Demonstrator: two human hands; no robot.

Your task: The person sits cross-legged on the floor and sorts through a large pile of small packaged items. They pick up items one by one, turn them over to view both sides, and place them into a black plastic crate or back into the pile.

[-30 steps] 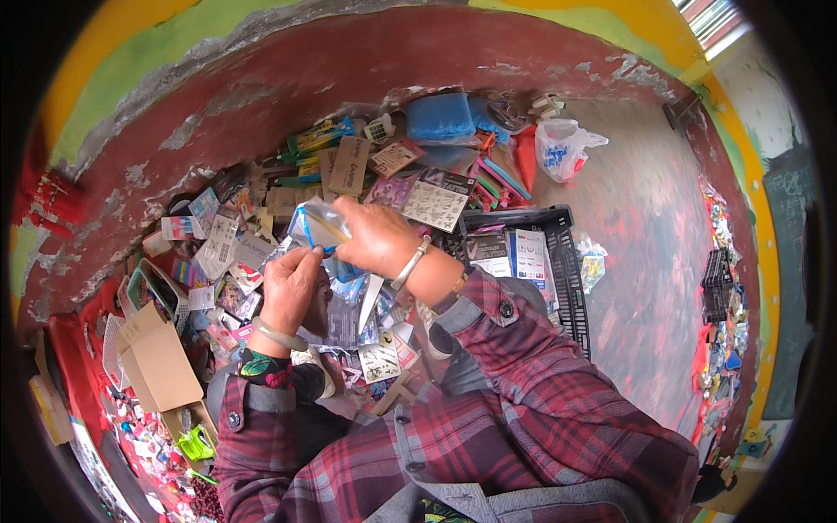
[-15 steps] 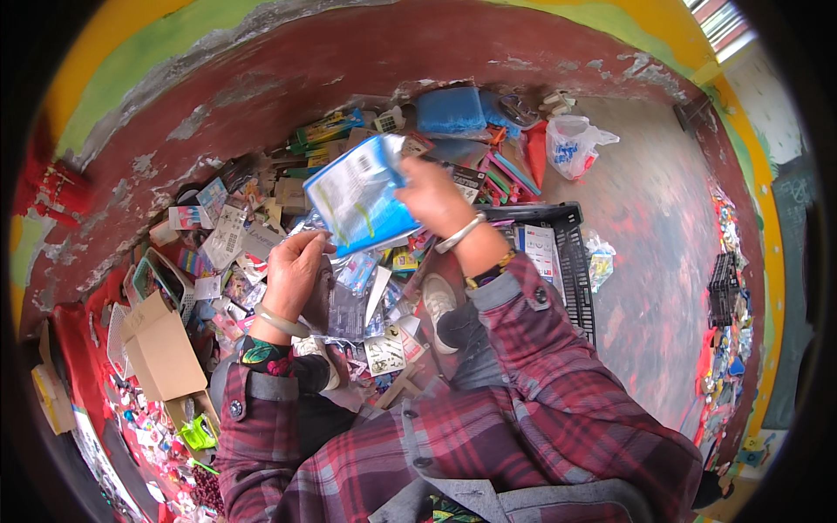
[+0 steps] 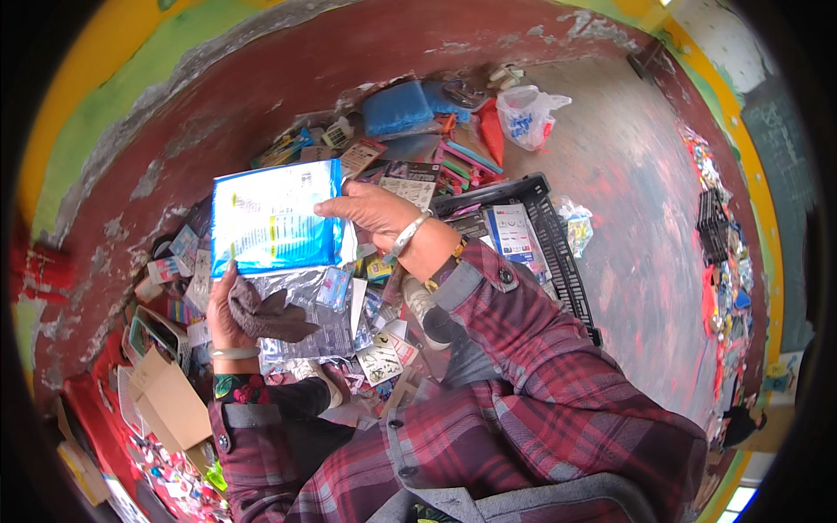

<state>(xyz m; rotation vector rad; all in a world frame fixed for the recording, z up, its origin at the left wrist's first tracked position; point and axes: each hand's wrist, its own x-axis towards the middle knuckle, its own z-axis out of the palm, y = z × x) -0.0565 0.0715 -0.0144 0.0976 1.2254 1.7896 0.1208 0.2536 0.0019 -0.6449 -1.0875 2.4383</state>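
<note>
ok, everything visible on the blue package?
The blue package: flat, rectangular, glossy like plastic, with a pale printed panel and blue right and lower edges. Held up over the cluttered pile, printed face toward the camera. Right hand grips its right side, thumb on the face; left hand touches its lower left corner.

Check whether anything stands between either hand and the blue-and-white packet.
Nothing visible does. The right hand holds the packet directly by its right side. The left hand is at its lower left corner; the dark cloth in that hand hangs below the packet, not between them.
</note>
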